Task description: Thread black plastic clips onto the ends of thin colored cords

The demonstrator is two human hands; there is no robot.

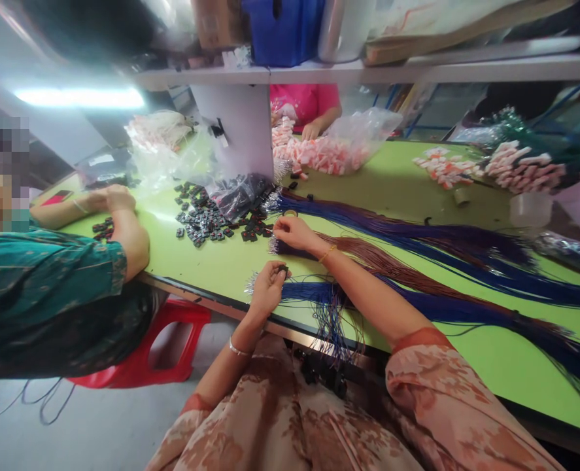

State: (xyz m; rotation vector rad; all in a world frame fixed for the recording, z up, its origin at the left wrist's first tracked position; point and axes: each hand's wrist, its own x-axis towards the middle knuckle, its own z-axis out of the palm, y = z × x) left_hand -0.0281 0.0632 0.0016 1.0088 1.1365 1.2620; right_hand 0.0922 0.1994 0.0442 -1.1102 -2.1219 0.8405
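Between the thumb and fingers of my left hand (269,290) is a small black plastic connector (283,269). That hand is at the table's near edge, beside a bundle of blue wires (302,292) with silvery terminal ends. Farther forward, my right hand (295,234) has its fingertips pinched together, just above the metal-tipped ends of a brown and dark wire bundle (363,252). Whether a wire is between those fingertips cannot be made out. Loose black connectors (201,219) lie in a pile left of my hands.
Another blue wire bundle (392,226) stretches across the green table (486,356). White-and-orange connectors (322,154) are heaped by a person in pink (307,101). On the left, a co-worker's arms (127,229) rest on the table above a red stool (172,350). A shelf (417,70) hangs overhead.
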